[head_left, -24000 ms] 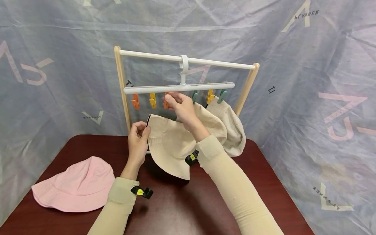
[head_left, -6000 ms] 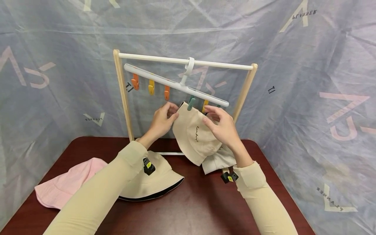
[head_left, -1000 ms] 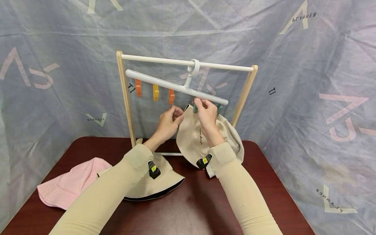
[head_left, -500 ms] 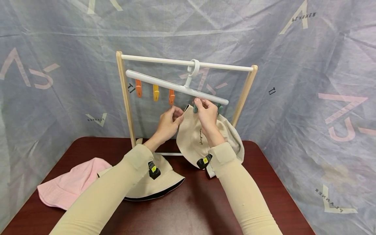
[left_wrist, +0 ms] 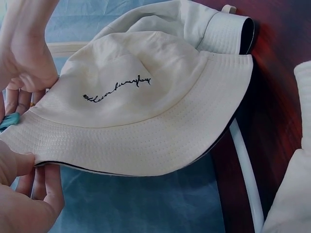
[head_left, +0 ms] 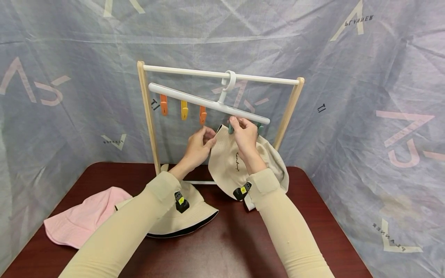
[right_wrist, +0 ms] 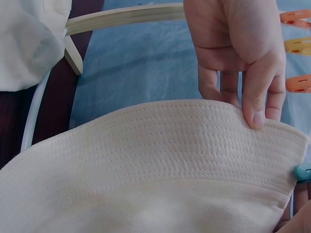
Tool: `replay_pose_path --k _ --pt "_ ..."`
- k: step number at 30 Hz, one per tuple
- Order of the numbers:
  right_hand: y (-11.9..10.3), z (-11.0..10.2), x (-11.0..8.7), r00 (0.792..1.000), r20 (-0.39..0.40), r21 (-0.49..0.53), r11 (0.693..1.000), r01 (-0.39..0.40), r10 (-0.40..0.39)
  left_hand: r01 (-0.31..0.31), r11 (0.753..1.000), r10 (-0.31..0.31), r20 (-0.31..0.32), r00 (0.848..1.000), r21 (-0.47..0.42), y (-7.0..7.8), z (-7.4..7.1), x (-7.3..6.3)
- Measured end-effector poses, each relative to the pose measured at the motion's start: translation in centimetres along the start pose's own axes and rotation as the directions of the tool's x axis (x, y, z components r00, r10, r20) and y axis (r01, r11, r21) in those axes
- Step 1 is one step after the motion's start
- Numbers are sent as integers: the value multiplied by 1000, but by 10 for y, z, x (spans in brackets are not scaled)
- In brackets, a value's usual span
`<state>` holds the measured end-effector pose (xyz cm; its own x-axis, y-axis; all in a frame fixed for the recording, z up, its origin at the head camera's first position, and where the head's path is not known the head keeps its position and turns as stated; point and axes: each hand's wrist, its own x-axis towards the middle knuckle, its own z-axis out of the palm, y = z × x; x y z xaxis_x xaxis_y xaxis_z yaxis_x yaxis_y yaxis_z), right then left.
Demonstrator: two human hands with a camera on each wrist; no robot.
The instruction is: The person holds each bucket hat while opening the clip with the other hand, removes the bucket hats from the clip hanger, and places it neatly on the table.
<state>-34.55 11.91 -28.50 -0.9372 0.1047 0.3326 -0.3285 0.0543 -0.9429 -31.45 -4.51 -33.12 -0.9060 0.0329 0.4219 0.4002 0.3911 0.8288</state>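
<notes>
My left hand (head_left: 199, 146) pinches the brim edge of a cream bucket hat (head_left: 222, 158) with dark lettering, thumb on one side and fingers behind. A green clothespin (head_left: 230, 129) clips that hat to the tilted white hanger (head_left: 208, 103). My right hand (head_left: 246, 137) is up under the hanger bar, thumb and fingers curled round a yellow clothespin, mostly hidden; a small yellow-orange bit (left_wrist: 32, 104) shows by its fingers in the left wrist view. Behind hangs an off-white hat (head_left: 277, 160), near another green clothespin (head_left: 260, 129).
Two orange clothespins (head_left: 163, 105) and a yellow one (head_left: 184, 110) hang unused at the hanger's raised left end. A wooden-sided rack (head_left: 146, 116) with a white rod carries it. On the dark red table (head_left: 215, 251) lie a pink hat (head_left: 87, 216) and a cream hat (head_left: 194, 212).
Since 24 s ago, a cream hat has gone from the hands to the table, and the hanger has tilted down rightward. Since 6 s ago, my right hand has moved up-left to the clothespin.
</notes>
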Motion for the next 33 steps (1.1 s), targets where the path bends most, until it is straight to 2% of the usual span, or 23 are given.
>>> replay_pose_path --k 12,20,26,33 --pt "0 -2 -1 1000 18 15 1000 -6 5 5 1000 -5 -6 1000 -9 -5 0 -4" --pt "-2 -2 -1 1000 9 -10 1000 -6 7 11 999 -11 -8 1000 -38 -6 -3 -8" --pt "-1 -2 0 1000 6 -9 1000 -5 5 6 1000 -7 -16 1000 -23 -9 -3 -10" --pt "-1 -2 -2 1000 -1 -48 999 -7 7 39 999 -39 -1 999 -30 -10 -7 -15"
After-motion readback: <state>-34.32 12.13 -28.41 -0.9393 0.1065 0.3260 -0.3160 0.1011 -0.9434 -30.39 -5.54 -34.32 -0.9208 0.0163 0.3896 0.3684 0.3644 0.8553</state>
